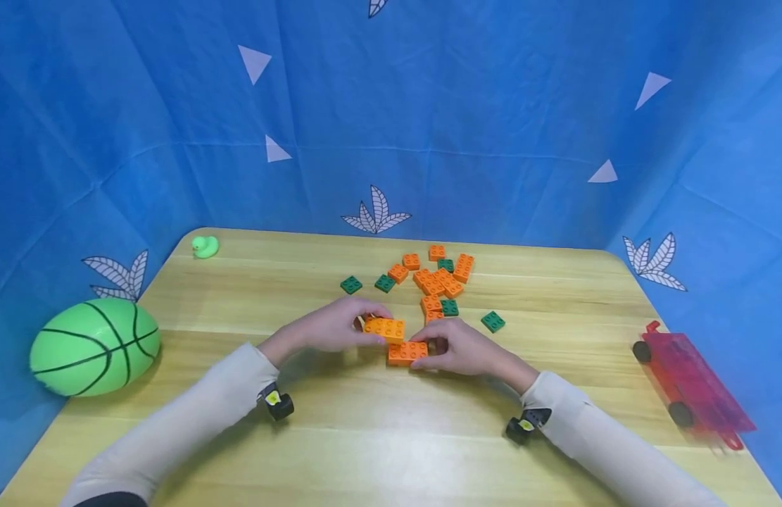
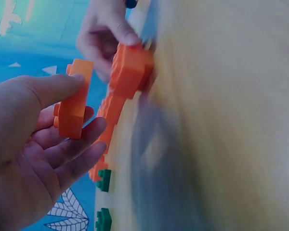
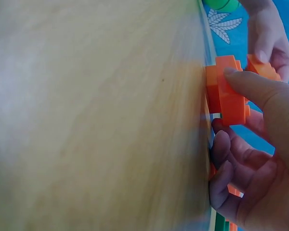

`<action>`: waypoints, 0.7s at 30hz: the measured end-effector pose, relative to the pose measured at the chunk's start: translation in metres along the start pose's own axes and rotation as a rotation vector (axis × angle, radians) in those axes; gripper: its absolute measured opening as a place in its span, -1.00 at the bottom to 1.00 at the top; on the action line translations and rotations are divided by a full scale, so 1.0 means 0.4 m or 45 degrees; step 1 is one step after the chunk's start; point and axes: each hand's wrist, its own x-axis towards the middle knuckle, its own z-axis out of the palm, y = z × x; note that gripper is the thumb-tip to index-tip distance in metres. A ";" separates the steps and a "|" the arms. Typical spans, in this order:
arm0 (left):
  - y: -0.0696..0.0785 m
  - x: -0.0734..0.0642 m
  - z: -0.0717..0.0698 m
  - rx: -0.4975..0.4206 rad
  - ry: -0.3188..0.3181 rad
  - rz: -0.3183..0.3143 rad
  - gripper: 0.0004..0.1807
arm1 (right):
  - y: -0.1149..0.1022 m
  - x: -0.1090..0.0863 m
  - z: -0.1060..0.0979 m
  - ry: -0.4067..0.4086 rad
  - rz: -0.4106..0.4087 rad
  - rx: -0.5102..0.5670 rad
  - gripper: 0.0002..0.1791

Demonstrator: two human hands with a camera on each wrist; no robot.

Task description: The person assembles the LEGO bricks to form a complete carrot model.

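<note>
Your left hand [image 1: 332, 327] has a yellow-orange brick [image 1: 384, 329], your right hand [image 1: 463, 348] a deeper-orange brick [image 1: 403, 355]. Loose bricks [image 1: 464, 267]: orange and dark green. Your sleeves [image 1: 194, 405]: off-white. Table [image 1: 391, 451]: pale yellow, wood grain. Backdrop [image 1: 365, 91]: blue, pale triangles, white leaves outlined black. Ball [image 1: 89, 341]: light green, black lines. Duck [image 1: 205, 247]: light green. Toy car [image 1: 701, 380]: red, black wheels [image 1: 680, 414].

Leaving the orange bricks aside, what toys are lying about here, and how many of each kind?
Dark green studded square plastic bricks: 5
Light green ball with black lines: 1
Small light green toy duck: 1
Red toy cart with black wheels: 1
Total: 8
</note>
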 end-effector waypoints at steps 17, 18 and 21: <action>-0.007 -0.014 0.040 -0.014 -0.035 0.064 -0.59 | -0.005 0.015 0.005 -0.017 0.013 -0.002 -0.65; -0.006 -0.015 0.041 -0.011 -0.033 0.067 -0.59 | -0.005 0.015 0.006 -0.018 0.015 -0.002 -0.66; -0.005 -0.019 0.043 -0.001 -0.022 0.071 -0.60 | -0.005 0.016 0.009 -0.019 0.020 0.005 -0.67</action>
